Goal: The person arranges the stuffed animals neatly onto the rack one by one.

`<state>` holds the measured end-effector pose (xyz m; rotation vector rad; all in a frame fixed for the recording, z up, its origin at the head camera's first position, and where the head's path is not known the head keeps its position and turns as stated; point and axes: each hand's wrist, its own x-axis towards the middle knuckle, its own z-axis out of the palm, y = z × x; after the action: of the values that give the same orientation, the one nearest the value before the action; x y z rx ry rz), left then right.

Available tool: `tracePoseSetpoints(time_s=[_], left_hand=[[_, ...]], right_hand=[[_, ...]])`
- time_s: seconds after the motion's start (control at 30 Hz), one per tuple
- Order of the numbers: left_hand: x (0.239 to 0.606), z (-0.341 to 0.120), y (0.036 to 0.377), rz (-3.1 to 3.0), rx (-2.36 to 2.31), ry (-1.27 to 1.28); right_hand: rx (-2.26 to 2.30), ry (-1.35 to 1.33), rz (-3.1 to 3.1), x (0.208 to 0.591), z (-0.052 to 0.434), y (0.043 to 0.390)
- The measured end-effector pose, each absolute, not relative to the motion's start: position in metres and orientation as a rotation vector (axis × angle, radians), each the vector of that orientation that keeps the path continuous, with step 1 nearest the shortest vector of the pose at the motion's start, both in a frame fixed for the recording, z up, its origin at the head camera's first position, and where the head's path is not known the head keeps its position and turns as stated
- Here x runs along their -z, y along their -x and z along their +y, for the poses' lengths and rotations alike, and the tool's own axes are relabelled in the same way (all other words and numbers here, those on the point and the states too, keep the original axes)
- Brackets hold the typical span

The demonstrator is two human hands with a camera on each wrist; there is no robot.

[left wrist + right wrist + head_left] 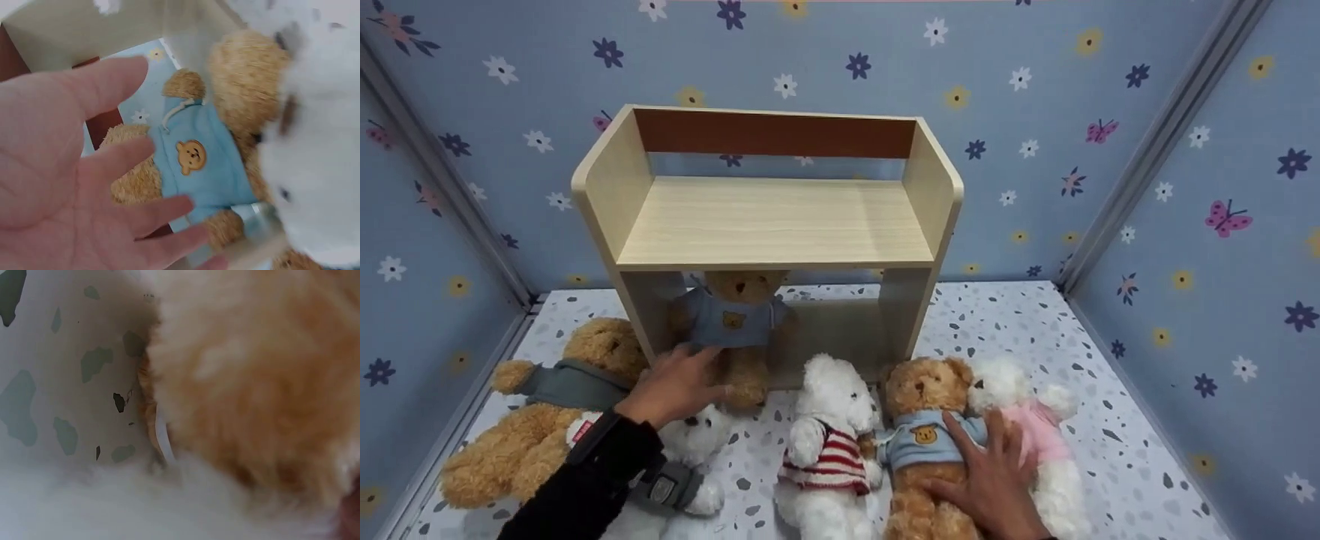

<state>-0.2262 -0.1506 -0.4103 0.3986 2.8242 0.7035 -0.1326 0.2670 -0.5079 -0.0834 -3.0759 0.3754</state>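
A brown teddy bear (pixel 733 322) in a light blue hoodie sits in the lower compartment of a wooden shelf (pixel 776 225), its head partly hidden by the upper board. Beside its legs is my left hand (pixel 679 382), fingers spread; the left wrist view shows the palm (pixel 50 169) in front of this bear (pixel 197 163). My right hand (pixel 990 480) lies with extended fingers on a second brown bear (pixel 926 442) in a light blue hoodie, on the floor before the shelf. Blurred brown fur (pixel 259 382) fills much of the right wrist view.
Left on the speckled floor (pixel 982 322) lie a brown bear (pixel 540 412) in a grey-green top and a white toy (pixel 697 442) in grey, partly under my forearm. A white bear (pixel 829 450) in red stripes is centre front; a white toy (pixel 1042 435) in pink lies right.
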Motion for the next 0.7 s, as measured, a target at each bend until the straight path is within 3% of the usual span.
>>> tracePoseSetpoints(time_s=[0.3, 0.5, 0.7], left_hand=[[0.441, -0.187, 0.175, 2.92, -0.672, -0.135], [0.47, -0.198, 0.149, 3.132, -0.415, -0.26], [0.483, -0.206, 0.145, 3.309, -0.278, -0.352]], right_hand=[[-0.404, 0.104, -3.095, 0.507, 0.27, 0.131], [-0.427, 0.102, -3.081, 0.505, 0.271, 0.13], [-0.394, 0.058, -3.049, 0.506, 0.264, 0.13]])
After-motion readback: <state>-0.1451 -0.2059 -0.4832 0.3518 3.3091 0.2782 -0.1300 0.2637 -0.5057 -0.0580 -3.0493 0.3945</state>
